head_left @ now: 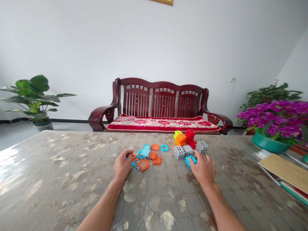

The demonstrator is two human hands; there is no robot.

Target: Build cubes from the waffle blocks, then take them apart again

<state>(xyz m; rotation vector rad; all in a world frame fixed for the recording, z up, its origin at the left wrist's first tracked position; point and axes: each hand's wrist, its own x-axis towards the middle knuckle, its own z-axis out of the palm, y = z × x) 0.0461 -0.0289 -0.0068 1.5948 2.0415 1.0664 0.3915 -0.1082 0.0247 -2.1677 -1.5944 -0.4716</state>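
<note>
My right hand point(204, 167) is closed, thumb and fingers gripping a blue notched plastic tile point(191, 160) close to the tabletop. Right behind that tile are stacks of grey notched tiles point(179, 152), with red stacks point(190, 136), an orange stack point(180, 139) and a yellow-green stack point(177, 133) farther back. At the left edge of a loose pile of blue and orange tiles rests my left hand point(123, 165), its fingers curled in; what they hold, if anything, is hidden. In that pile lie an orange window tile point(143, 164) and a light-blue tile point(145, 150). One blue frame tile point(165, 148) lies apart.
The table point(72, 179) has a patterned, shiny cover. At right stand purple flowers in a teal pot point(271, 142), beside papers and a brown envelope point(286, 170). A wooden bench point(163, 99) stands beyond the table, and a potted plant point(38, 99) at left.
</note>
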